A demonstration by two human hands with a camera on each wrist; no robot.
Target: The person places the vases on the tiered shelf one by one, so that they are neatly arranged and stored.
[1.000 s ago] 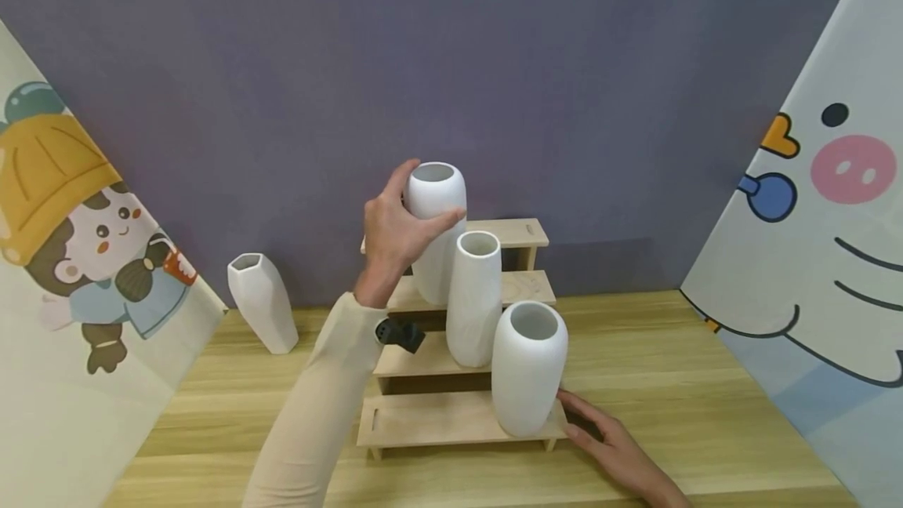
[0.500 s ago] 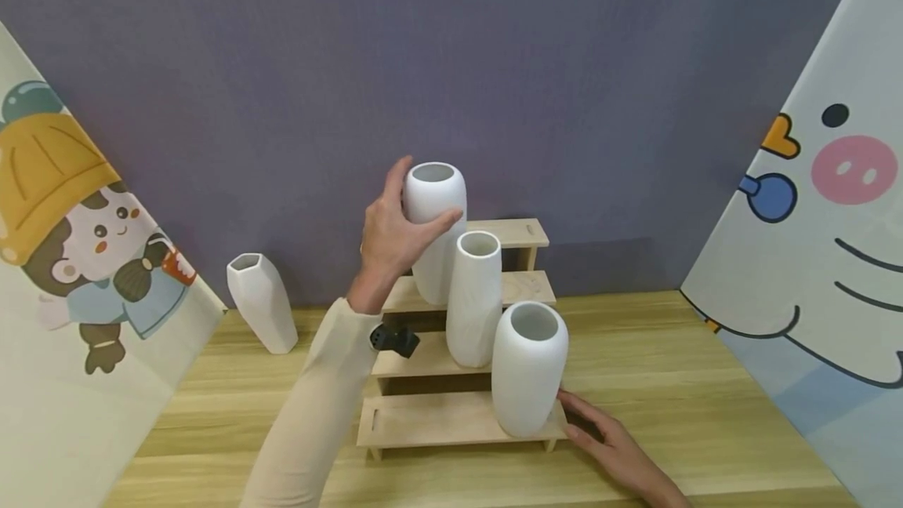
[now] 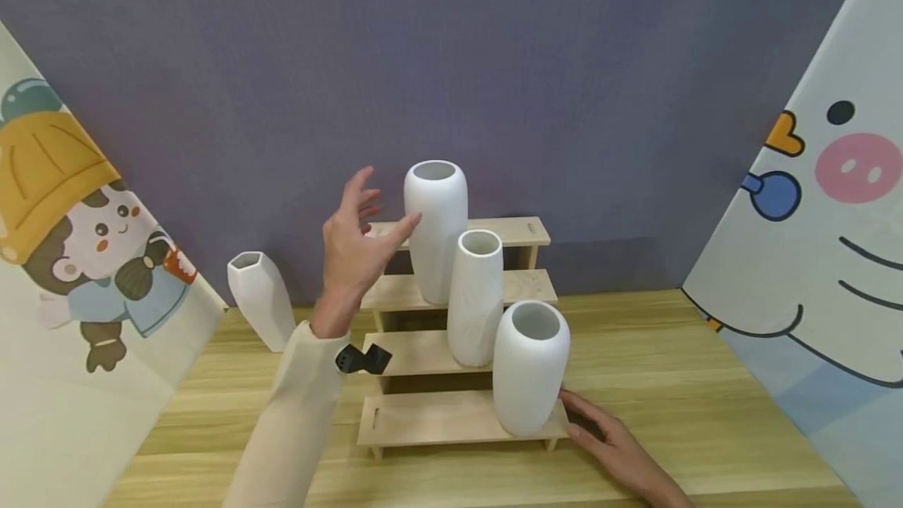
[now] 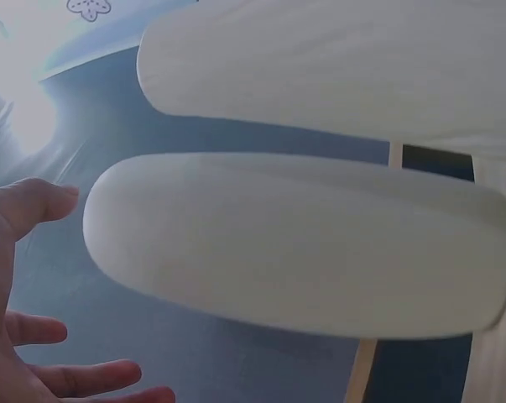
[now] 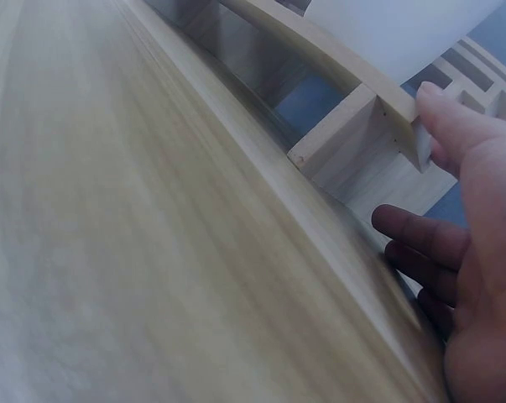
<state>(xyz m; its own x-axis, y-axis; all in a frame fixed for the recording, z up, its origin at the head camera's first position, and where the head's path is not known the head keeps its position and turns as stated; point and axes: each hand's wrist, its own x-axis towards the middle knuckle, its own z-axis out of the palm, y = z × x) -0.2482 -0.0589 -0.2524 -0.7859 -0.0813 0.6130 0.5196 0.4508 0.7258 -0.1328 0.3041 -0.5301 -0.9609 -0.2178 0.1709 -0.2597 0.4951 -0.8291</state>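
My left hand (image 3: 356, 249) is beside the tall white vase (image 3: 437, 214) on the second-highest step of a wooden tiered stand (image 3: 430, 419). Its fingers are spread and hold nothing; the left wrist view shows a gap between the thumb and this vase (image 4: 303, 243). One step lower stands a narrower white vase (image 3: 475, 304). A rounder white vase (image 3: 531, 379) stands at the right of the lowest step. My right hand (image 3: 612, 441) is low at the stand's right end. In the right wrist view, its thumb (image 5: 441, 113) touches the step's corner while the other fingers extend loosely below.
A faceted white vase (image 3: 262, 302) stands on the wood-grain table (image 3: 635, 351), left of the stand. Behind is a grey-purple wall (image 3: 564, 100). Panels with cartoon prints border both sides, a hatted child (image 3: 85, 218) on the left and a pig (image 3: 854, 171) on the right.
My left hand has let go of the tall vase and moved left, away from it. The vase stays upright on its step. The right hand keeps its place at the stand's end.
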